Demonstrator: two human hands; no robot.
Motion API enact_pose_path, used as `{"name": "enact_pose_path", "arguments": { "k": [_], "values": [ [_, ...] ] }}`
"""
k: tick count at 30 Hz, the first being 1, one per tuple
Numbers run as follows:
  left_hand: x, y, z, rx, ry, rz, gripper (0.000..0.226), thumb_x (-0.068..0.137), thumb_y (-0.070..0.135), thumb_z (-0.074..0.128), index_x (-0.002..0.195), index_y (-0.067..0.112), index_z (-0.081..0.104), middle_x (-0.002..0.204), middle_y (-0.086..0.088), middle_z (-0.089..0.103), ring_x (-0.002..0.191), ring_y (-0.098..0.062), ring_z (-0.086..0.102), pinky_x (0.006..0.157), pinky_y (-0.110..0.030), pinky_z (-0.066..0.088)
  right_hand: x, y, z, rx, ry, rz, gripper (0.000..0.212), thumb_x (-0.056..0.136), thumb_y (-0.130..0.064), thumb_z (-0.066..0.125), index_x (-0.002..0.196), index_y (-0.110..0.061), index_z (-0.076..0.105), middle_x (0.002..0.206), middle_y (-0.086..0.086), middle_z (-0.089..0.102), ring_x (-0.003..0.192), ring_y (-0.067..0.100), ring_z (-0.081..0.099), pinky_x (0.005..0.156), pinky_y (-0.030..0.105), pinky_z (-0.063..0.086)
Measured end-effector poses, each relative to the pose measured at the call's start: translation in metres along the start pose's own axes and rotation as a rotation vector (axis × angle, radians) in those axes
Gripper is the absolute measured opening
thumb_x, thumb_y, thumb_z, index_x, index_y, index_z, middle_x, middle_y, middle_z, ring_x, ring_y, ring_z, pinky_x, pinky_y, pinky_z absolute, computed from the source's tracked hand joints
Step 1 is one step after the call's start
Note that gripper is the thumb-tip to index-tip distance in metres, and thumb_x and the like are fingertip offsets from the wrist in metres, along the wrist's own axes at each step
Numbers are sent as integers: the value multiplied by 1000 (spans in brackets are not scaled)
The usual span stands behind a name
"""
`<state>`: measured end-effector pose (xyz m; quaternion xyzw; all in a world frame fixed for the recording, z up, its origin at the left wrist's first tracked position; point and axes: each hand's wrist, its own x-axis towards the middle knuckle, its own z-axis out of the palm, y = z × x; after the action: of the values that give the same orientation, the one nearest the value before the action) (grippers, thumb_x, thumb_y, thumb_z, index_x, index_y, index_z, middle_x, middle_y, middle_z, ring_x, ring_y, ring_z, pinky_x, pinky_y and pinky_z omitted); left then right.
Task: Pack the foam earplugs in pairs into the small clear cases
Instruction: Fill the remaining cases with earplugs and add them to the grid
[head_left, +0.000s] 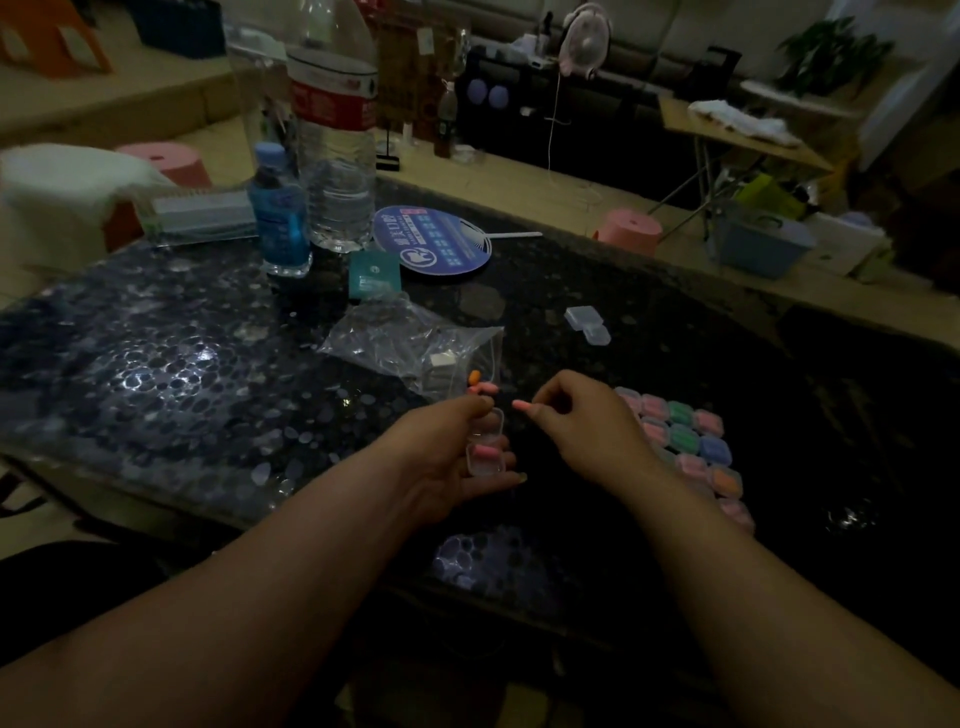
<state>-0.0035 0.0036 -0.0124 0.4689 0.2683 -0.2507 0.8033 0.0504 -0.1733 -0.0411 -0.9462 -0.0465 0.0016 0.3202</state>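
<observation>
- Dark table with a pebble pattern, spread across most of the view.
- Tall clear water bottle with a red label, upright at the far left; shorter blue bottle just left of it.
- Round blue fan flat on the table, right of the bottles.
- Crumpled plastic bag in the middle, just near of a teal packet.
- At the near right, closed cases in rows, coloured plugs inside.
- Near the middle, left hand, fingers curled round an open case, lid up, one pink earplug lying inside.
- Just right of it, right hand, thumb and forefinger pinching a second earplug, also pink, tip pointing left, apart from the case.
- Right of the bag, two empty cases, touching.
- By the bag's near edge, loose earplugs, orange and pink, just beyond the left hand's fingers.
</observation>
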Motion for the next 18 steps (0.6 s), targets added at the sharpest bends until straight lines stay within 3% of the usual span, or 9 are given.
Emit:
{"name": "enact_pose_path", "arguments": {
  "k": [4, 9, 13, 18],
  "values": [
    [-1, 0, 3, -5, -21, 14, 23, 102, 25, 57, 123, 18, 63, 122, -17, 66, 109, -34, 68, 68, -47, 64, -46, -19, -25, 120, -15, -45, 17, 96, -43, 76, 89, -30, 69, 82, -11, 73, 76, 1, 67, 66, 24, 50],
    [-5, -5, 12, -55, -59, 15, 18, 104, 22, 54, 122, 23, 60, 99, -5, 63, 84, -23, 67, 67, -47, 62, -70, -28, -30, 75, -113, -81, 16, 94, -43, 78, 90, -30, 70, 85, -10, 72, 78, 1, 67, 68, 25, 52],
    [-10, -4, 15, -25, -79, 9, 5, 105, 21, 53, 103, 21, 58, 87, -3, 63, 56, -16, 68, 58, -41, 62, -72, -27, -28, -36, -137, -118, 12, 93, -42, 77, 92, -33, 70, 93, -13, 67, 84, 1, 62, 75, 31, 53],
    [-9, -3, 13, 48, -80, -3, 8, 103, 23, 56, 99, 18, 61, 82, -5, 66, 51, -16, 66, 56, -36, 61, -68, -27, -20, -93, -138, -148, 15, 91, -44, 77, 89, -33, 67, 92, -11, 63, 83, 4, 60, 76, 36, 54]
  ]
}}
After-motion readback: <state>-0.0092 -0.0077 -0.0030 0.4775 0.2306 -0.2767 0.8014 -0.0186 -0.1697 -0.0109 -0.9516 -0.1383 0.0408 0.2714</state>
